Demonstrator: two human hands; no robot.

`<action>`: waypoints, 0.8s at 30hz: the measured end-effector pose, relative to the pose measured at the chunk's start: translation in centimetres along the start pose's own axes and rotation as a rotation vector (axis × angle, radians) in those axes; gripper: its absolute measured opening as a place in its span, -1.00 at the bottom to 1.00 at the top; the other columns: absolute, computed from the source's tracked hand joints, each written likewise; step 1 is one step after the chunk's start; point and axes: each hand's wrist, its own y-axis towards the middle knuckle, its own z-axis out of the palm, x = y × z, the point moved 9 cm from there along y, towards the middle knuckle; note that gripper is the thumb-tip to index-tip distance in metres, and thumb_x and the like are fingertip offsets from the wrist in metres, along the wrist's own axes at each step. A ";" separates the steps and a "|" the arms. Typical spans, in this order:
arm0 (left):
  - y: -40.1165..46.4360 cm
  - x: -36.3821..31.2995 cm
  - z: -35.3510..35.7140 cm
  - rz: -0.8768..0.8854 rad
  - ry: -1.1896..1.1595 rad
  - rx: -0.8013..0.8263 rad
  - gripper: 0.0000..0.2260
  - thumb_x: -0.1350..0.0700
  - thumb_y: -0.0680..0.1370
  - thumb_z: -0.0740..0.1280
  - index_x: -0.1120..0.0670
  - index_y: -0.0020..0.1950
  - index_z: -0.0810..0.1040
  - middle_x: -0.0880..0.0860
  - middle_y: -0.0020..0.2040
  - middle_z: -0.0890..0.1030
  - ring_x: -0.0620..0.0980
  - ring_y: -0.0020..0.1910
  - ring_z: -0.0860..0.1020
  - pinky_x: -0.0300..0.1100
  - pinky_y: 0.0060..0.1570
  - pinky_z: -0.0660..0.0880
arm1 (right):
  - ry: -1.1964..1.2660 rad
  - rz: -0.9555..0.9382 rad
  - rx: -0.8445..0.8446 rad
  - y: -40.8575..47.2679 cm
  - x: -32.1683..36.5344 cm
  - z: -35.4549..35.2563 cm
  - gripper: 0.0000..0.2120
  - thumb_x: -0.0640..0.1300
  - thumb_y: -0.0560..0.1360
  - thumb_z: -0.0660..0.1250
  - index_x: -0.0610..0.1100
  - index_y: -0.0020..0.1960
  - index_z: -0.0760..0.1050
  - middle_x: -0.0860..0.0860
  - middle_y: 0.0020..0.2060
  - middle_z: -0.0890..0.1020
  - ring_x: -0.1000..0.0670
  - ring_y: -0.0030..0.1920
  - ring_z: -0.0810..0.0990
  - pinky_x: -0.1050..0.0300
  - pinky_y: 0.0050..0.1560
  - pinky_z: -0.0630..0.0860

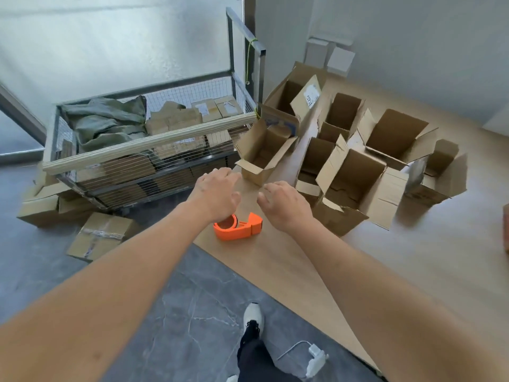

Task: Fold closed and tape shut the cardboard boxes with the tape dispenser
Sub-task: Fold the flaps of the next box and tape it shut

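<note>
While both hands hang over the near edge of the worktop (413, 257), neither holds anything: the left hand (217, 193) and the right hand (283, 205) each show loosely curled, relaxed fingers with nothing between them. Just ahead of the left fingers (232, 173), touching or nearly so, stands the small open box (263, 154), its flaps spread and its mouth upward; its long axis seems to run away from the fingers toward the far right. It lies ahead and a little left of the right fingers (268, 188), so the left hand looks the nearer, though both are close enough to take a flap each. Behind the fingers, under the left wrist, the orange tape dispenser (238, 226) rests on the worktop, its roll end partly hidden by that wrist and its handle end pointing toward the right hand. To the right of the right fingers crowd the other open boxes (355, 183), well within reach. Folding probably comes first, taping after.
</note>
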 end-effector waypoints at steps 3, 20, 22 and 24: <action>4.4 1.4 1.6 -0.003 -0.003 0.043 -0.55 -0.01 0.61 0.25 0.05 0.49 0.39 0.12 0.42 0.44 0.17 0.40 0.42 0.15 0.38 0.34 | 0.040 0.049 0.015 4.5 -0.9 1.4 -0.61 0.11 0.64 0.09 -0.08 0.24 0.55 -0.09 0.16 0.56 -0.14 0.13 0.58 -0.12 0.07 0.59; 18.5 5.2 9.5 0.122 -0.139 0.323 -0.60 -0.04 0.66 0.16 -0.04 0.50 0.37 0.17 0.40 0.34 0.25 0.22 0.52 0.13 0.24 0.48 | 0.314 0.509 -0.154 15.8 -6.4 5.1 -0.72 -0.09 0.65 0.25 -0.17 0.27 0.59 -0.13 0.20 0.61 -0.16 0.18 0.57 0.06 0.08 0.45; 19.0 5.9 9.8 0.162 -0.150 0.337 -0.62 -0.02 0.65 0.17 0.08 0.43 0.42 0.18 0.36 0.35 0.27 0.21 0.51 0.17 0.24 0.48 | 0.406 0.625 -0.257 15.4 -6.5 5.4 -0.75 -0.13 0.62 0.31 -0.18 0.21 0.66 -0.10 0.16 0.67 -0.13 0.19 0.60 0.12 0.16 0.46; 19.2 6.7 9.6 0.185 -0.149 0.349 -0.64 -0.02 0.65 0.17 0.14 0.38 0.44 0.18 0.36 0.37 0.27 0.20 0.51 0.17 0.21 0.50 | 0.486 0.743 -0.311 14.5 -6.2 6.1 -0.79 -0.13 0.59 0.36 -0.11 0.15 0.70 -0.04 0.11 0.71 -0.10 0.17 0.62 0.21 0.11 0.43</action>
